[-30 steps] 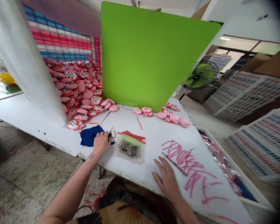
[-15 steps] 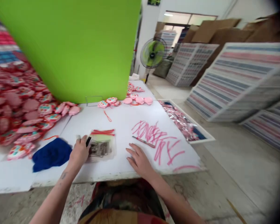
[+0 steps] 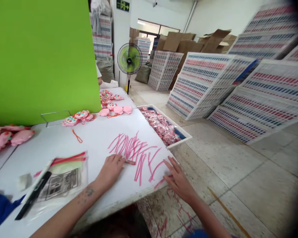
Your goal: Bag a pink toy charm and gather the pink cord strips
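Left hand flat on white table, palm down, fingers spread loosely, fingertips touching a short red stick-like item lying among pink scribble marks; not clamped on it, only resting against its near end. Whether stick is marker or strip: cannot tell. Right hand open, fingers splayed, at table's front right corner, over the edge; holding nothing. Hands apart, scribble patch between them. Placement reads as bracing: both palms low and flat, weight seemingly on the tabletop. Left of left hand: one clear zip bag with red seal strip, printed leaflet inside, lying flat near front edge; one black marker laid diagonally across its left corner; one small white block just beside; one blue cloth at frame's corner, partly cut off. One loose red loop cord mid-table, apart from everything. Pink toys in clusters along base of green board: about three at far left, about four at centre, further group behind, not exactly countable. Board upright on wire stand, screening far side of table. One white tray of bagged pink toys on floor just beside table's right edge, within reach. One standing fan beyond. Stacked crates leaning at right: several stacks, count uncertain.
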`<act>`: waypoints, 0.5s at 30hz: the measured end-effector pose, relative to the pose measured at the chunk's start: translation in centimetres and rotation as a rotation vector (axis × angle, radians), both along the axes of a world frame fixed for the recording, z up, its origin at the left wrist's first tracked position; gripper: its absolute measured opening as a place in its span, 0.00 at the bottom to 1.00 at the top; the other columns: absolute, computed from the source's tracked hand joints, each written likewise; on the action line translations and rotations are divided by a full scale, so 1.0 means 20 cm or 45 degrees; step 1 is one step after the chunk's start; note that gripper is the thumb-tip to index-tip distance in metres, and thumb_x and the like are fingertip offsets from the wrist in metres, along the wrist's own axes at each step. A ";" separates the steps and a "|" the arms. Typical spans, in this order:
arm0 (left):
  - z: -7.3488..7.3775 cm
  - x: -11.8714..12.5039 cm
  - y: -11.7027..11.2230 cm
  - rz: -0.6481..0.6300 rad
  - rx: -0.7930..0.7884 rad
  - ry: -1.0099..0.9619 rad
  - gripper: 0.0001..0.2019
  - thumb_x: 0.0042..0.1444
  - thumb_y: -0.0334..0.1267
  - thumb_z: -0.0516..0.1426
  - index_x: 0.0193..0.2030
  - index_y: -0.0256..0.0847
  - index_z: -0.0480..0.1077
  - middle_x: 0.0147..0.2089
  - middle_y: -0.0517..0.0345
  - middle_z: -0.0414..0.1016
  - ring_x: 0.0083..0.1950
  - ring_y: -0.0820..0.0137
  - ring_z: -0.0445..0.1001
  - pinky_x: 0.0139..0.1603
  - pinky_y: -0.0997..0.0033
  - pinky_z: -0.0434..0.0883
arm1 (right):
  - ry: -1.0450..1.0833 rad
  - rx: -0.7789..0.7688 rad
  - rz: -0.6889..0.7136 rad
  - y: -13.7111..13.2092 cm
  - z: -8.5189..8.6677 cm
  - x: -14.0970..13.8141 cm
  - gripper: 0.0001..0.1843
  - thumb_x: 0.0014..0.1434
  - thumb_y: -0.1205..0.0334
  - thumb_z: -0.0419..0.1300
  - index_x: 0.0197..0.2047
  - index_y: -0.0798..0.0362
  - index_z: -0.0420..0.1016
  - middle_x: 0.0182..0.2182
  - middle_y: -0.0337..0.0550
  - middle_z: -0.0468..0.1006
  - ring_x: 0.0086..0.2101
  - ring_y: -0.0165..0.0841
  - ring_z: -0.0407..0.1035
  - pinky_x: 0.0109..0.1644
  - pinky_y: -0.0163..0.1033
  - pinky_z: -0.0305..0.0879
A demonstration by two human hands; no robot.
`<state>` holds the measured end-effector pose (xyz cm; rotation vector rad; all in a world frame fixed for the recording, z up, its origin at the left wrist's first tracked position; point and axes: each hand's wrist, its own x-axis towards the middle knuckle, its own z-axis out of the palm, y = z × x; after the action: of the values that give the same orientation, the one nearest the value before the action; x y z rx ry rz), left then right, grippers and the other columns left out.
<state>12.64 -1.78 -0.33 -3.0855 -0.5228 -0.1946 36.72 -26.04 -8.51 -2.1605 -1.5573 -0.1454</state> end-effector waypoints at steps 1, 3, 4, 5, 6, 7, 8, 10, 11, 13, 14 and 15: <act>-0.02 0.06 -0.02 -0.019 -0.015 0.019 0.16 0.61 0.32 0.52 0.56 0.42 0.65 0.55 0.49 0.69 0.55 0.59 0.65 0.53 0.56 0.65 | -0.053 -0.068 0.022 -0.03 -0.02 0.03 0.33 0.64 0.48 0.48 0.69 0.50 0.48 0.69 0.48 0.44 0.67 0.44 0.39 0.64 0.54 0.55; -0.05 0.11 -0.05 -0.019 -0.027 0.057 0.12 0.62 0.33 0.51 0.52 0.41 0.67 0.52 0.49 0.70 0.53 0.60 0.66 0.52 0.57 0.65 | -0.165 -0.143 0.075 -0.07 -0.06 0.08 0.38 0.63 0.44 0.48 0.70 0.49 0.41 0.69 0.48 0.40 0.67 0.46 0.37 0.63 0.54 0.55; -0.06 0.12 -0.05 -0.010 -0.020 0.070 0.11 0.63 0.33 0.50 0.50 0.40 0.68 0.51 0.50 0.71 0.52 0.60 0.67 0.51 0.57 0.65 | -0.221 -0.163 0.103 -0.08 -0.08 0.10 0.39 0.63 0.43 0.49 0.71 0.48 0.40 0.69 0.49 0.39 0.67 0.46 0.36 0.63 0.54 0.54; -0.07 0.11 -0.05 0.000 -0.004 0.079 0.10 0.64 0.33 0.49 0.47 0.39 0.69 0.50 0.50 0.71 0.50 0.61 0.67 0.50 0.58 0.65 | -0.272 -0.177 0.132 -0.08 -0.09 0.13 0.40 0.62 0.41 0.49 0.71 0.48 0.40 0.69 0.49 0.39 0.67 0.47 0.36 0.63 0.55 0.53; -0.09 0.10 -0.05 0.007 0.020 0.087 0.09 0.64 0.34 0.49 0.45 0.38 0.69 0.48 0.50 0.71 0.49 0.61 0.67 0.49 0.58 0.65 | -0.313 -0.190 0.162 -0.07 -0.10 0.15 0.41 0.61 0.40 0.49 0.71 0.47 0.40 0.69 0.49 0.39 0.67 0.48 0.36 0.64 0.55 0.52; -0.09 0.08 -0.05 0.014 0.049 0.094 0.09 0.65 0.35 0.49 0.43 0.38 0.69 0.46 0.51 0.71 0.48 0.61 0.68 0.48 0.59 0.65 | -0.344 -0.205 0.196 -0.06 -0.10 0.16 0.41 0.61 0.40 0.49 0.71 0.47 0.40 0.69 0.49 0.38 0.67 0.48 0.36 0.64 0.55 0.50; -0.10 0.05 -0.04 0.022 0.082 0.100 0.08 0.64 0.35 0.49 0.42 0.38 0.69 0.45 0.51 0.71 0.47 0.61 0.68 0.47 0.59 0.64 | -0.365 -0.220 0.234 -0.03 -0.10 0.18 0.42 0.60 0.39 0.50 0.70 0.47 0.40 0.69 0.49 0.38 0.67 0.48 0.36 0.65 0.56 0.49; -0.10 0.00 -0.03 0.043 0.133 0.115 0.08 0.65 0.35 0.49 0.40 0.38 0.68 0.42 0.51 0.71 0.44 0.61 0.68 0.46 0.59 0.64 | -0.388 -0.235 0.321 0.04 -0.08 0.19 0.43 0.60 0.38 0.50 0.70 0.48 0.40 0.69 0.50 0.39 0.67 0.49 0.36 0.66 0.57 0.46; -0.09 -0.04 -0.02 0.064 0.147 0.125 0.09 0.65 0.35 0.48 0.40 0.38 0.68 0.41 0.51 0.71 0.44 0.61 0.68 0.46 0.59 0.63 | -0.395 -0.233 0.367 0.09 -0.07 0.19 0.44 0.59 0.37 0.50 0.70 0.48 0.40 0.69 0.51 0.39 0.67 0.50 0.36 0.66 0.58 0.45; -0.06 -0.10 0.00 0.135 0.152 0.148 0.10 0.66 0.34 0.46 0.39 0.38 0.69 0.40 0.51 0.71 0.43 0.61 0.67 0.47 0.58 0.62 | -0.407 -0.220 0.455 0.19 -0.04 0.18 0.46 0.58 0.36 0.50 0.71 0.50 0.39 0.69 0.53 0.38 0.67 0.51 0.34 0.66 0.59 0.44; -0.04 -0.13 0.02 0.183 0.148 0.157 0.11 0.66 0.34 0.46 0.39 0.38 0.69 0.40 0.51 0.71 0.42 0.61 0.67 0.47 0.58 0.62 | -0.411 -0.212 0.496 0.25 -0.03 0.17 0.48 0.57 0.35 0.50 0.71 0.51 0.39 0.69 0.54 0.38 0.67 0.51 0.34 0.66 0.60 0.43; -0.01 -0.17 0.03 0.238 0.144 0.165 0.12 0.66 0.34 0.45 0.40 0.38 0.69 0.40 0.51 0.71 0.42 0.61 0.67 0.47 0.58 0.62 | -0.412 -0.204 0.530 0.31 -0.02 0.16 0.49 0.57 0.34 0.51 0.71 0.51 0.38 0.69 0.54 0.37 0.67 0.52 0.32 0.66 0.61 0.43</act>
<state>9.28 -1.14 -0.56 -2.8930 -0.7598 -0.0216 39.90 -19.86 -8.96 -1.9425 -2.2372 -0.2495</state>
